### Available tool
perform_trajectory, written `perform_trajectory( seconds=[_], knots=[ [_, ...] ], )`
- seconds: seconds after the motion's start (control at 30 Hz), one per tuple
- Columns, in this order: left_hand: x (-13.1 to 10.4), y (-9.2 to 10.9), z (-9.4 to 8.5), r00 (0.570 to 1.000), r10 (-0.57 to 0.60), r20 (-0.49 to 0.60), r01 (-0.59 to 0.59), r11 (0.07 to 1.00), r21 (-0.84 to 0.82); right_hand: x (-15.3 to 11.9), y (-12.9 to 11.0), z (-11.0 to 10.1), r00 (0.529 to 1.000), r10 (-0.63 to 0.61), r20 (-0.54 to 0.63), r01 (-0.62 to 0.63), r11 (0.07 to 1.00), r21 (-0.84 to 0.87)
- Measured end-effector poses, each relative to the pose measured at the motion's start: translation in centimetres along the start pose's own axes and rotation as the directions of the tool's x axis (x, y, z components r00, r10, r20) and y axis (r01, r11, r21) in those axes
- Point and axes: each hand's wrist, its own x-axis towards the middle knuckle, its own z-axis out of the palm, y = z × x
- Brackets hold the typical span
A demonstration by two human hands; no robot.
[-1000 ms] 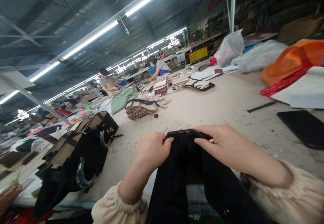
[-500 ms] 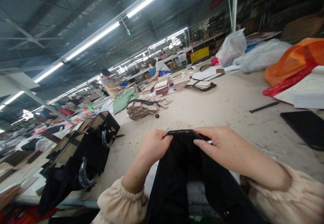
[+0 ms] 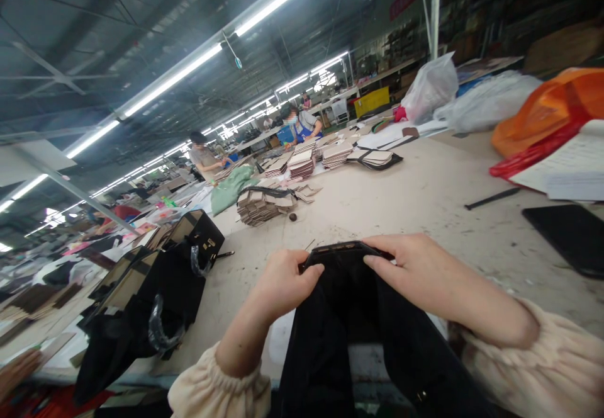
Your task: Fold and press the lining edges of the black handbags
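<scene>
Table (image 3: 358,197): pale, matte and scuffed, flecked with dark specks.
Room: dark roof crossed by long tube lights (image 3: 174,81); people stand working toward the far left.
Black piece (image 3: 314,349): dull, soft-looking cloth with a firmer rim, held up at the near edge, two panels draping down from it.
Left hand (image 3: 287,279): thumb and fingers pinching the rim's left end.
Right hand (image 3: 415,267): pinching the rim's right end.
Black bags (image 3: 182,292): boxy, tan inside, handles in shiny clear film, by the near edge, leftward.
Card stack (image 3: 262,207): thin, uneven layers beyond the hands.
Right edge: flat dark phone (image 3: 566,238), crinkled orange plastic (image 3: 542,112).
</scene>
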Motion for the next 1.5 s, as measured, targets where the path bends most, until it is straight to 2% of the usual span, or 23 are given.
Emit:
perform_trajectory(
  seconds=[0.1, 0.27, 0.5, 0.83, 1.07, 1.27, 1.4, 1.5],
  knots=[
    [-0.4, -0.3, 0.0, 0.999, -0.04, 0.024, 0.041, 0.998, -0.042, -0.1, -0.2, 0.2, 1.0, 0.0, 0.008, 0.0, 1.0, 0.008],
    [-0.5, 0.0, -0.1, 0.998, -0.037, -0.042, 0.038, 0.999, 0.001, -0.1, -0.3, 0.3, 1.0, -0.018, -0.013, 0.018, 1.0, 0.009],
    [0.1, 0.6, -0.3, 0.994, -0.092, -0.053, 0.095, 0.994, 0.059, -0.1, -0.5, 0.2, 1.0, -0.01, 0.012, 0.01, 1.0, 0.007],
    [1.1, 0.7, -0.4, 0.989, -0.129, -0.077, 0.135, 0.987, 0.082, -0.2, -1.2, 0.9, 0.999, -0.026, -0.027, 0.025, 0.999, -0.025],
    [1.3, 0.4, 0.3, 0.988, -0.07, -0.136, 0.079, 0.995, 0.064, -0.1, -0.6, 0.6, 1.0, -0.006, -0.031, 0.006, 1.0, -0.007],
    [0.8, 0.5, 0.7, 0.98, -0.021, -0.2, 0.047, 0.991, 0.124, -0.1, -0.6, 0.3, 0.998, -0.01, -0.059, 0.01, 1.0, 0.003],
    [0.8, 0.6, 0.9, 0.969, 0.046, -0.242, -0.064, 0.996, -0.069, -0.2, -0.7, 0.3, 0.998, -0.007, -0.057, 0.008, 1.0, 0.01],
    [1.0, 0.8, 1.0, 0.97, 0.083, -0.227, -0.116, 0.984, -0.136, -0.2, -0.3, 0.3, 0.996, -0.025, -0.085, 0.026, 1.0, 0.013]
  ],
)
